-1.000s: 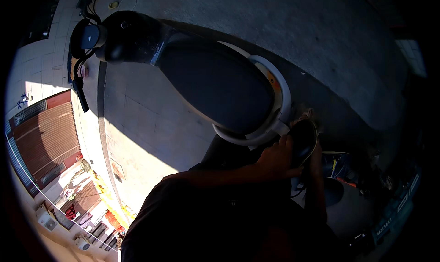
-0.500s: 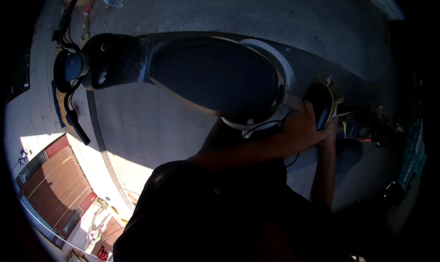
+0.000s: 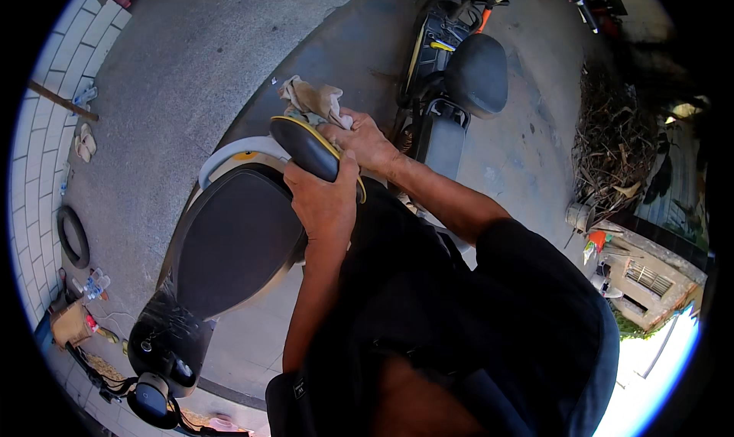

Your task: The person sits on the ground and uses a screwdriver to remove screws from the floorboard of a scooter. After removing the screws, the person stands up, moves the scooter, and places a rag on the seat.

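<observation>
Floor of grey concrete (image 3: 183,93) spreads under everything, and a wall of pale blocks (image 3: 34,154) runs along the left side. Near that wall a black tyre (image 3: 82,238) lies on the ground, with clear bottles (image 3: 95,284) and an open cardboard box (image 3: 73,324) nearer still. On the right, a heap of dry twigs (image 3: 615,142) stands in front of a darker corner, and beyond it a small building with a barred window (image 3: 648,278) shows in brighter light. A scooter with a long black seat (image 3: 237,242) takes up the near left, its pale grab rail (image 3: 229,155) curving round the far end; a second scooter, with a rounded dark saddle (image 3: 478,74), is at the far right of the hands. Just beside the rail, a black pad with a yellow edge (image 3: 306,148) is raised and tilted. The left hand (image 3: 325,204) grips its near end, thumb over the face. The right hand (image 3: 368,142) has its fingers closed on a bunched, dirty cloth (image 3: 310,100) beside the pad's right edge; those fingertips are hidden.
</observation>
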The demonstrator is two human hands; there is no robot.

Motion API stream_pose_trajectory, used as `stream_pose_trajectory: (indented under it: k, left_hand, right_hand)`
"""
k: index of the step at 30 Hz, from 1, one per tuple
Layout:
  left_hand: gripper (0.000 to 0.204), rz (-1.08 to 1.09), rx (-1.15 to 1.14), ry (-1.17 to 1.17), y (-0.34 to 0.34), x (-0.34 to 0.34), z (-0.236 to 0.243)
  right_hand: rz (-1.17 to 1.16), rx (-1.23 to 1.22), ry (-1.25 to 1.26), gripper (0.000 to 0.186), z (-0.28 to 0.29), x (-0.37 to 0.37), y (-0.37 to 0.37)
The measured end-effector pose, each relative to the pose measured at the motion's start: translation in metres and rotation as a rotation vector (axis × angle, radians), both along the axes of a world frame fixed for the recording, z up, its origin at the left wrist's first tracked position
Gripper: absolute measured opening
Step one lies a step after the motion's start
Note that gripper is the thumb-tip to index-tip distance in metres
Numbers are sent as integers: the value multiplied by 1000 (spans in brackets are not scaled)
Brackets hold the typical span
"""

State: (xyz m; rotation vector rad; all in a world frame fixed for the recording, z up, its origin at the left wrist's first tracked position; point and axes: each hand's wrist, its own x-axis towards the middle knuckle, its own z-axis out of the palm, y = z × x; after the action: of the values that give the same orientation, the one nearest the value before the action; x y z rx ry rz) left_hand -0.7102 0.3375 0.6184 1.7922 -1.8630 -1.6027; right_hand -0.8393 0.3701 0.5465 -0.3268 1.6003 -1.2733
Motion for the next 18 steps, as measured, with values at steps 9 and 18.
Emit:
stream_pose_trajectory:
  k: [9, 18]
  left_hand:
    - [77, 8, -44, 110, 15, -6, -10]
    - [68, 6, -117, 72, 63, -2, -16]
  right_hand:
    - [-119, 31, 343, 32, -2, -34, 50]
    - [40, 583, 1194, 40, -74, -171, 223]
